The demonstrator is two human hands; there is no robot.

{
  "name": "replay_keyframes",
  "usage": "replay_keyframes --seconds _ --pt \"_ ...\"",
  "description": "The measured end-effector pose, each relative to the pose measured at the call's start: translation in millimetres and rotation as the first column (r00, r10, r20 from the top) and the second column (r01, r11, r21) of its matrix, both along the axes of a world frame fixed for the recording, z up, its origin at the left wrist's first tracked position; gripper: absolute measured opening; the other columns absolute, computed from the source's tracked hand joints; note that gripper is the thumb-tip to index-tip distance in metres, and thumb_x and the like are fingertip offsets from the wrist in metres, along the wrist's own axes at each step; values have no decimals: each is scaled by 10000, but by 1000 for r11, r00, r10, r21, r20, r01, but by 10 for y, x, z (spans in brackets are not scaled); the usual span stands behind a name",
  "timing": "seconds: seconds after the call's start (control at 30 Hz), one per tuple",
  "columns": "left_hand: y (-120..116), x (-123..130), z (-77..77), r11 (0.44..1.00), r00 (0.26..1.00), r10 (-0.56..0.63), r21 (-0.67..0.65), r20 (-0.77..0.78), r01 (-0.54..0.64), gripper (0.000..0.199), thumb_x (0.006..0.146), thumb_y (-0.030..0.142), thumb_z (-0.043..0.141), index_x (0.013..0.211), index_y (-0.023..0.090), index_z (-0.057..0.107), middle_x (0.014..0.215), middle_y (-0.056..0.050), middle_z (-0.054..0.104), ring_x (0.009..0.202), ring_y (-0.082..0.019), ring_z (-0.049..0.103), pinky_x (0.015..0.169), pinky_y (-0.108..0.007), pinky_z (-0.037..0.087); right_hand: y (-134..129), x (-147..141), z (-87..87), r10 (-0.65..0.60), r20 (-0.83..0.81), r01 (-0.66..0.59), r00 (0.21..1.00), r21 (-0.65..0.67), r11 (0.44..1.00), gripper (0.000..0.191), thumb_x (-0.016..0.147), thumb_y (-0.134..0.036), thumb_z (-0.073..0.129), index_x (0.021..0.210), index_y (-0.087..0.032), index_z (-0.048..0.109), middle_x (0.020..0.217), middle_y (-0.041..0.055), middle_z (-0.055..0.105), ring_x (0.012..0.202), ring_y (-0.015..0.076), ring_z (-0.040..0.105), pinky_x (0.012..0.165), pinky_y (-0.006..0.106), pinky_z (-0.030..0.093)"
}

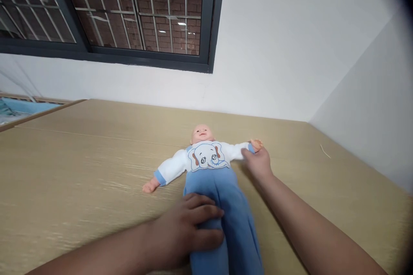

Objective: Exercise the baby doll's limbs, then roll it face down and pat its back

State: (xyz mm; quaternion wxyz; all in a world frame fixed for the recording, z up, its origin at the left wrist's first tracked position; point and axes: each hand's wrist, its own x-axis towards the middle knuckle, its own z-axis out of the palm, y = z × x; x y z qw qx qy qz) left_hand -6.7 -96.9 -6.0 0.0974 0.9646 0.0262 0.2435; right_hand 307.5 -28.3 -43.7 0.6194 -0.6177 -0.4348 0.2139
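A baby doll [209,154] lies on its back on a wooden surface [97,172], its head toward the wall and its arms spread. It wears a white top with an elephant face and blue cuffs, and blue trousers [238,210]. My left hand [196,227] lies over the trouser leg on the left, fingers a little apart and thumb extended. At the doll's cuff on the right, my right hand [258,161] grips the sleeve end between thumb and fingers, just below the doll's small hand. The doll's feet are out of view.
Behind the surface stands a white wall [264,51] with a dark-framed, barred window [145,58]. A light blue item [32,105] shows past the surface's raised edge at the far left. A thin pale strand [325,151] lies at the right.
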Motion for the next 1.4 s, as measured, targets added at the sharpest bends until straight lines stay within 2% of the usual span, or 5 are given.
replay_keyframes --seconds 0.3,0.6,0.83,1.13,1.4 --pt "309 -88 -160 904 973 92 -426 212 7 415 864 201 738 1261 281 649 1324 -74 604 1114 -208 654 908 -267 546 -266 -396 301 21 862 4 506 -27 1000 123 805 -188 592 928 -193 598 930 54 641 875 237 582 751 321 409" --pt "464 5 -51 813 973 105 -582 207 36 205 871 219 739 1075 226 746 1183 -65 702 1088 -215 669 927 -310 536 -388 -595 426 167 982 113 91 -177 978 86 922 -140 544 962 -193 598 915 81 593 852 250 516 761 343 320" --pt "463 -53 -78 829 970 64 -554 232 78 258 875 208 720 1130 244 713 1218 -66 686 1105 -220 663 932 -334 540 -299 -499 325 142 959 69 244 -164 984 136 841 -120 576 958 -184 602 929 90 602 884 257 534 766 332 358" --pt "178 -76 -9 950 992 -30 -305 122 67 348 880 272 702 1222 280 641 1300 -74 612 1159 -231 616 1005 -350 499 -94 -6 75 120 186 -87 975 -176 981 232 670 -155 645 896 -203 621 870 -14 662 802 190 591 669 257 420" --pt "77 -19 -33 997 999 -47 -68 19 48 286 898 282 646 1184 268 643 1315 -38 623 1300 -269 496 1137 -423 389 95 326 -116 175 -460 -289 870 -191 938 331 712 -203 728 1026 -126 660 1092 135 715 969 272 704 781 363 624"
